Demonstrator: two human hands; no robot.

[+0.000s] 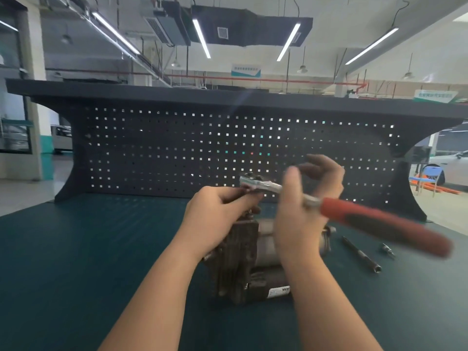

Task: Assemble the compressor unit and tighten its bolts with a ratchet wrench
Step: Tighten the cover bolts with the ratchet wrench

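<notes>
The compressor unit [243, 259], dark and grimy with a white label, stands on the green bench mat in front of me. Above it I hold a ratchet wrench [367, 219] with a red and black handle; its metal head [253, 182] points left. My left hand [217, 219] pinches something under the wrench head, hidden by the fingers. My right hand [304, 206] grips the steel shank, thumb up and fingers curled behind it. The handle sticks out to the right, blurred.
A dark extension bar [361, 254] and a small socket bit [388, 250] lie on the mat to the right of the compressor. A black pegboard back panel [177, 153] with a shelf rises behind the bench. A blue chair [428, 177] stands far right.
</notes>
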